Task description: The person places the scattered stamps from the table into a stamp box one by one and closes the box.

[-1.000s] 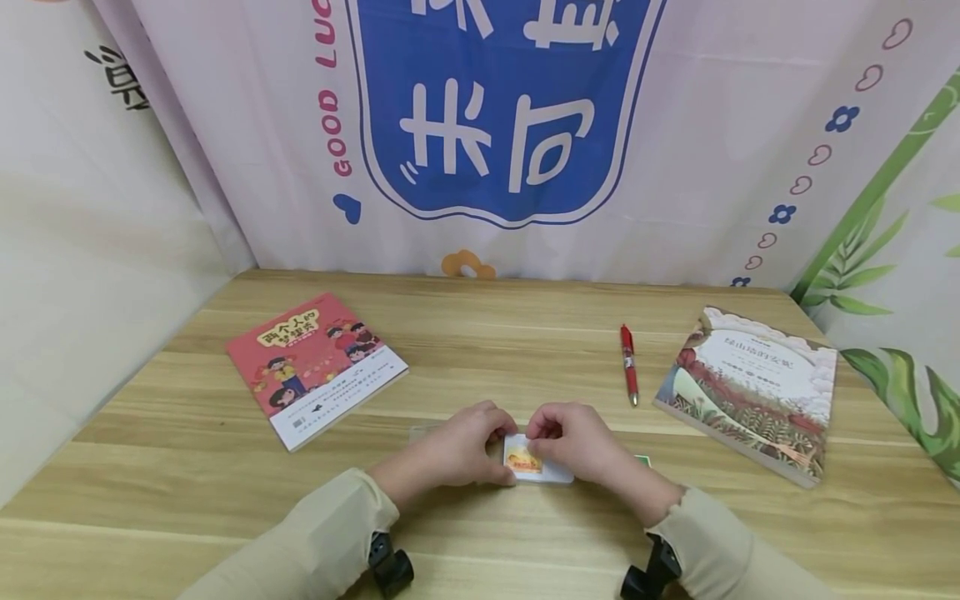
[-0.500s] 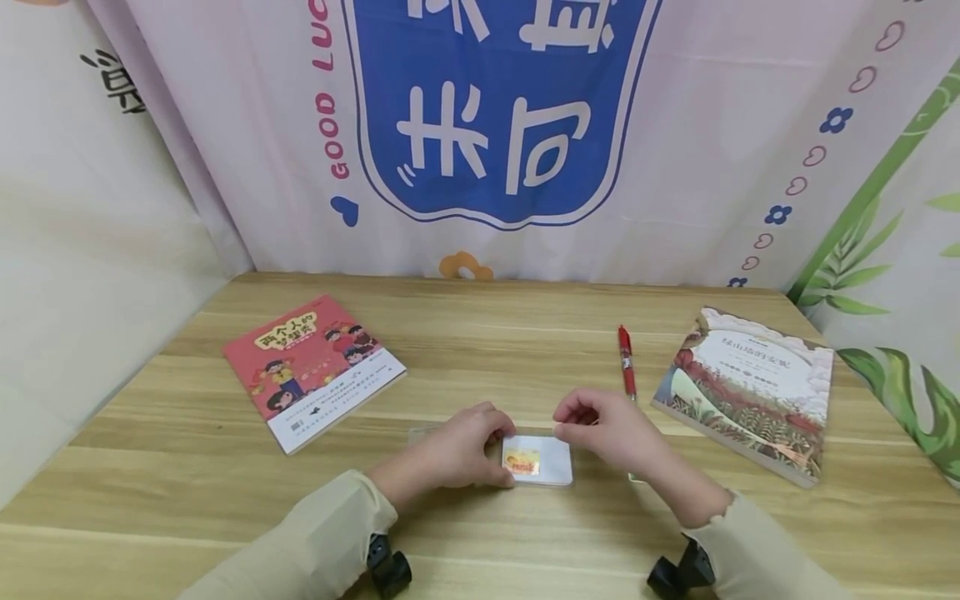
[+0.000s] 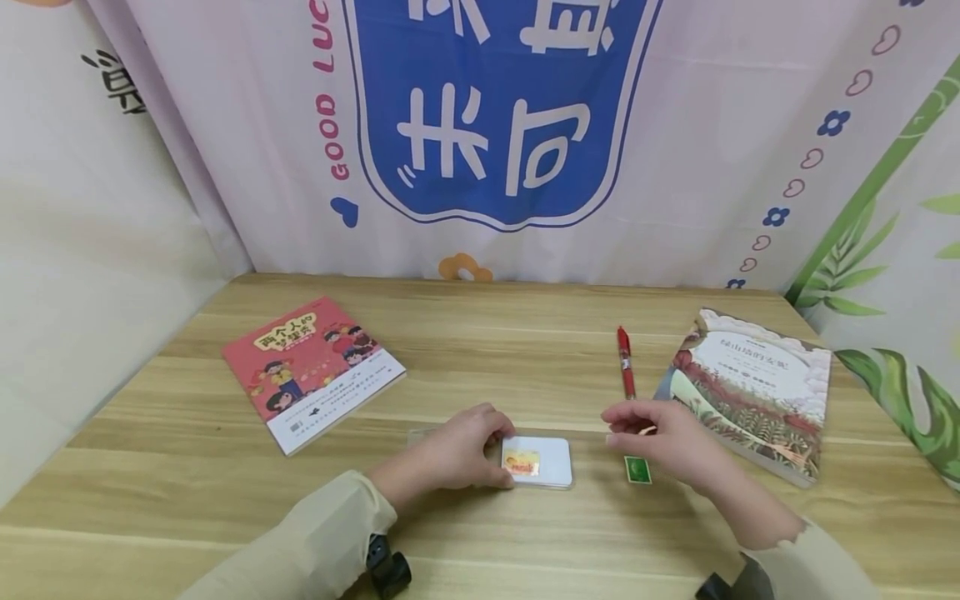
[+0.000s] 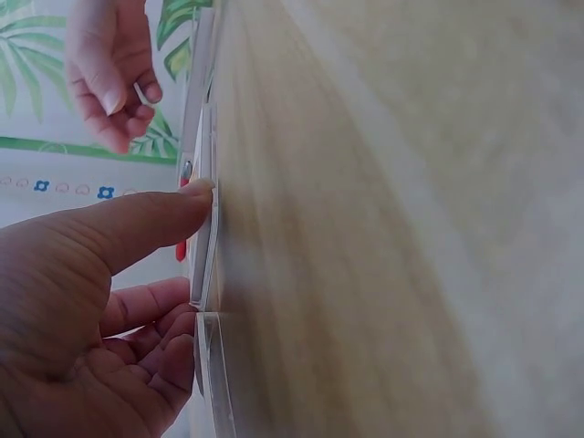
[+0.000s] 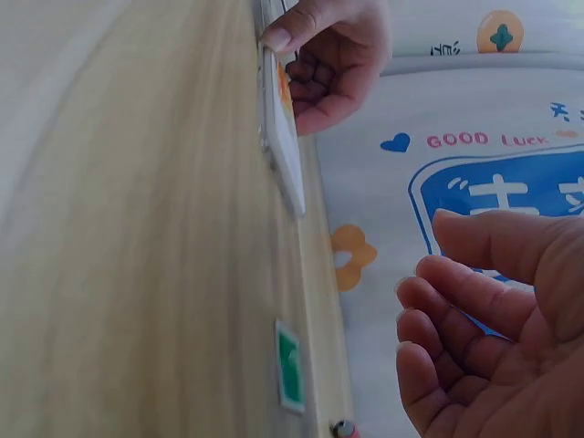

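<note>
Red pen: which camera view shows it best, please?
The head view: nearly the whole red pen shows there. The right wrist view catches only one end at its lower edge; in the left wrist view, the left hand partly hides it.

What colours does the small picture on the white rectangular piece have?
Yellow with orange-red markings; the head view shows this small picture best.

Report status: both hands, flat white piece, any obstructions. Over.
Left hand gripping flat white piece at left end. Right hand raised, apparently empty. Nothing seen blocking it; green sticker lies apart, nearer right hand.
</note>
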The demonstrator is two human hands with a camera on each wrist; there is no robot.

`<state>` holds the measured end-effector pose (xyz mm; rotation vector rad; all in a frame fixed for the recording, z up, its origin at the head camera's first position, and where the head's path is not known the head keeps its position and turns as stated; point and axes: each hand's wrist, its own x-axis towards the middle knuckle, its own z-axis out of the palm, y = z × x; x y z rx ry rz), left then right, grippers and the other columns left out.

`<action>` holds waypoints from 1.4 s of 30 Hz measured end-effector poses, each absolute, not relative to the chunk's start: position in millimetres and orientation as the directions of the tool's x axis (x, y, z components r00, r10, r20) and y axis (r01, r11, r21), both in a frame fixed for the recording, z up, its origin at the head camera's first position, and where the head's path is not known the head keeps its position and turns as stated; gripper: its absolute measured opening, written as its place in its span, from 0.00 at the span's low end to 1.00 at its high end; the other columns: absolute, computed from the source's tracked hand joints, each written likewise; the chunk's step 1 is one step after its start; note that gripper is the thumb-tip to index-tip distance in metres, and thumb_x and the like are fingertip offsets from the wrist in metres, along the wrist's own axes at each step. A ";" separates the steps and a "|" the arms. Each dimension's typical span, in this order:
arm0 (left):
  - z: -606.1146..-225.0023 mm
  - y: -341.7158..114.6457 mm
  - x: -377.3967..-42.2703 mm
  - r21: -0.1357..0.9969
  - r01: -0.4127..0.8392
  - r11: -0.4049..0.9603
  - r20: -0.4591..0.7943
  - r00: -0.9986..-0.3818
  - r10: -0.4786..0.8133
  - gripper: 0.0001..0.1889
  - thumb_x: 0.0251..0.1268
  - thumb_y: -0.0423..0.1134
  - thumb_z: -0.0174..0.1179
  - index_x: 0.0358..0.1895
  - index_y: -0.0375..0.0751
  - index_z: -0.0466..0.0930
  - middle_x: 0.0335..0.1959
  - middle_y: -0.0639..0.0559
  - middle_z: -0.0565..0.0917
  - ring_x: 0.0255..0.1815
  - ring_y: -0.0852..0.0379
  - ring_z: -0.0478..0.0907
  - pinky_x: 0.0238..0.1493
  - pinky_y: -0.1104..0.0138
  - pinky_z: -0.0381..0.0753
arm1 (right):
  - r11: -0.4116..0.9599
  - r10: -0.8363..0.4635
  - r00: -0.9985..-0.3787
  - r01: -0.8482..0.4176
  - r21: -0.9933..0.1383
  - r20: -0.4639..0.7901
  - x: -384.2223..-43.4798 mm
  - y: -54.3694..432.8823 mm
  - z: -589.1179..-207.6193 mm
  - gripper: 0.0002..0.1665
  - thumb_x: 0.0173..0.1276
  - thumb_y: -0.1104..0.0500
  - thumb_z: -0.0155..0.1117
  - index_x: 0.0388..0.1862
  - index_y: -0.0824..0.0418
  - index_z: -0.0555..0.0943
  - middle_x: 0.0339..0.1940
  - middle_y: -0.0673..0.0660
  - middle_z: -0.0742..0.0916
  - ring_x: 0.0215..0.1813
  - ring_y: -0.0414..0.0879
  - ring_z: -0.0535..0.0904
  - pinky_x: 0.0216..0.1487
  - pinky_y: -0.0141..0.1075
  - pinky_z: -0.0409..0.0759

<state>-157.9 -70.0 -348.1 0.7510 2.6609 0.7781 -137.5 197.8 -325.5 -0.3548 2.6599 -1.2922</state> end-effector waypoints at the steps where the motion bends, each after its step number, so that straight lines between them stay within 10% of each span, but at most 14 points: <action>1: -348.4 -69.9 -158.1 0.562 0.405 0.722 -0.106 -0.830 0.548 0.24 0.41 0.42 0.73 0.44 0.40 0.77 0.37 0.55 0.73 0.38 0.58 0.69 0.42 0.67 0.71 | 0.600 -0.276 -0.960 -0.130 -0.790 -0.052 -136.4 200.3 -326.3 0.19 0.58 0.57 0.67 0.47 0.65 0.80 0.36 0.54 0.83 0.39 0.45 0.76 0.37 0.32 0.76; 18: -349.1 -69.7 -158.3 0.558 0.409 0.722 -0.107 -0.828 0.551 0.24 0.42 0.43 0.73 0.44 0.40 0.77 0.37 0.55 0.73 0.38 0.59 0.69 0.43 0.67 0.71 | 0.630 -0.234 -0.967 -0.075 -0.773 -0.097 -125.9 233.4 -350.0 0.23 0.57 0.56 0.67 0.50 0.65 0.78 0.42 0.56 0.83 0.41 0.44 0.75 0.38 0.31 0.76; 42: -350.8 -70.5 -159.5 0.563 0.425 0.709 -0.086 -0.823 0.562 0.25 0.41 0.43 0.73 0.45 0.38 0.77 0.37 0.55 0.74 0.38 0.59 0.70 0.43 0.67 0.72 | 0.725 -0.160 -0.987 -0.111 -0.679 -0.010 -126.2 231.7 -364.4 0.04 0.56 0.65 0.65 0.31 0.57 0.83 0.31 0.51 0.81 0.33 0.40 0.70 0.33 0.30 0.70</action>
